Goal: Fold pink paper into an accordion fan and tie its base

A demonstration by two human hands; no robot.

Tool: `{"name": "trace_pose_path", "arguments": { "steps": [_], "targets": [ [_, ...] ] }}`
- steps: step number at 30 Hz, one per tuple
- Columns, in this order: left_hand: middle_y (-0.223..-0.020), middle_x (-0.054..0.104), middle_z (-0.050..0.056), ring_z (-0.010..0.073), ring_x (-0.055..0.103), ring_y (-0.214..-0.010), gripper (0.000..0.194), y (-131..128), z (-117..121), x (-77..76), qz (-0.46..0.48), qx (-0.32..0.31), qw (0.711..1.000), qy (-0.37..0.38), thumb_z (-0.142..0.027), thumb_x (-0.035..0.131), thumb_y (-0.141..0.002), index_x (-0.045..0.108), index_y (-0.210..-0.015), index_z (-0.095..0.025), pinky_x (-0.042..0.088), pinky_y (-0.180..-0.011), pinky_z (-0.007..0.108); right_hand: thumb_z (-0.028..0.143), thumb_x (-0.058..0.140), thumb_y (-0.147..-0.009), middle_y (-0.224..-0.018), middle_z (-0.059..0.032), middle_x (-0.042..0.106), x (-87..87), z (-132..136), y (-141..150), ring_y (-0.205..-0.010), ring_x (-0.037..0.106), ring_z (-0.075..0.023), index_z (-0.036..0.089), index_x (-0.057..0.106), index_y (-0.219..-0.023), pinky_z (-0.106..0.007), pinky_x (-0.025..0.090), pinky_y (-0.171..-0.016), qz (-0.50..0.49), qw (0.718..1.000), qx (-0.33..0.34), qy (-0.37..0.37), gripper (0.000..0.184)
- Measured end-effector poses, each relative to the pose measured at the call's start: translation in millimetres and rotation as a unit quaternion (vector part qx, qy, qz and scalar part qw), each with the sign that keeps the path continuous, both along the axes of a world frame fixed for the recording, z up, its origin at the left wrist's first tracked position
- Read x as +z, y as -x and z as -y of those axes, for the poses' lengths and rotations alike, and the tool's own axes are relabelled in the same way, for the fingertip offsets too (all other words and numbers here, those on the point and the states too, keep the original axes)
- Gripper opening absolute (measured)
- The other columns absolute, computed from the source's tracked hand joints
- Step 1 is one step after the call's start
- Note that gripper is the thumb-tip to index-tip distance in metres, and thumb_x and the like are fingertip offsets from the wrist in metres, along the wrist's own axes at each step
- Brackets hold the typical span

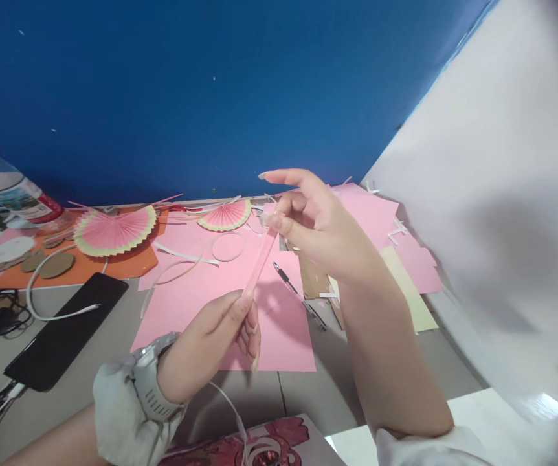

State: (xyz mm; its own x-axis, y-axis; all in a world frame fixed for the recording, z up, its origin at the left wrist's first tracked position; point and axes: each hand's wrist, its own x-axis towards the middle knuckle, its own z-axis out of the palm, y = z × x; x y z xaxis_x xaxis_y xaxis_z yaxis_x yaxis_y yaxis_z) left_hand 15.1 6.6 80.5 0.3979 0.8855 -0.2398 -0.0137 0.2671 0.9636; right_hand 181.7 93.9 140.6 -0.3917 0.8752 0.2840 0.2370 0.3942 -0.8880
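Observation:
Between my two hands a narrow folded strip of pink paper (259, 262) slants up and to the right. My left hand (225, 327), wearing a watch and a grey scrunchie at the wrist, grips its lower end between thumb and curled fingers. At the upper end my right hand (303, 213) pinches the strip with thumb and a bent finger, its index finger stretched out to the left. Under the hands lie pink paper sheets (279, 343). A pen (301, 296) rests just right of the strip, partly on the pink sheet.
Two pink pleated paper fans with yellow edges, a larger one (116, 230) and a smaller one (225, 215), lie toward the blue wall. At left are a black phone (65, 333), a white cable (31, 291), an orange sheet (133, 259) and a plastic bottle (17, 194). A white wall (516, 213) bounds the right.

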Motion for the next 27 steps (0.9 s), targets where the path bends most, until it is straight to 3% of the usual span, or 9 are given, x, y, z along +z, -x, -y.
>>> {"name": "trace_pose_path", "arguments": {
  "steps": [15, 23, 27],
  "targets": [
    [-0.053, 0.052, -0.005, 0.0088, 0.05, -0.043, 0.033, 0, 6, -11.1, 0.006, -0.006, 1.0, 0.013, -0.04, 0.034, -0.095, 0.049, -0.076, -0.017, 0.043, -0.048, 0.022, 0.028, 0.056, -0.087, -0.072, 0.0036, 0.049, 1.3, -10, -18, -0.067, 0.053, -0.013, 0.031, 0.046, -0.122, -0.028, 0.046, -0.058, 0.017, 0.999, -0.05, -0.008, 0.036],
    [-0.052, 0.039, -0.007, 0.0074, 0.036, -0.045, 0.03, 6, 17, -0.5, -0.023, -0.082, 0.996, -0.013, -0.038, 0.028, -0.098, 0.053, -0.095, -0.021, 0.034, -0.05, 0.021, 0.028, 0.056, -0.086, -0.07, 0.0045, 0.05, 0.7, -13, -26, -0.064, 0.052, -0.0122, 0.032, 0.045, -0.125, -0.026, 0.046, -0.056, 0.016, 1.0, -0.025, 0.008, 0.04],
    [-0.055, 0.038, -0.007, 0.0083, 0.034, -0.048, 0.03, 10, 19, 1.8, -0.025, -0.111, 0.993, -0.013, -0.038, 0.029, -0.097, 0.054, -0.101, -0.021, 0.037, -0.054, 0.021, 0.026, 0.056, -0.086, -0.069, 0.0049, 0.048, 0.1, -14, -28, -0.062, 0.051, -0.0116, 0.033, 0.046, -0.125, -0.027, 0.046, -0.057, 0.022, 1.0, -0.016, 0.012, 0.041]
  ]
}}
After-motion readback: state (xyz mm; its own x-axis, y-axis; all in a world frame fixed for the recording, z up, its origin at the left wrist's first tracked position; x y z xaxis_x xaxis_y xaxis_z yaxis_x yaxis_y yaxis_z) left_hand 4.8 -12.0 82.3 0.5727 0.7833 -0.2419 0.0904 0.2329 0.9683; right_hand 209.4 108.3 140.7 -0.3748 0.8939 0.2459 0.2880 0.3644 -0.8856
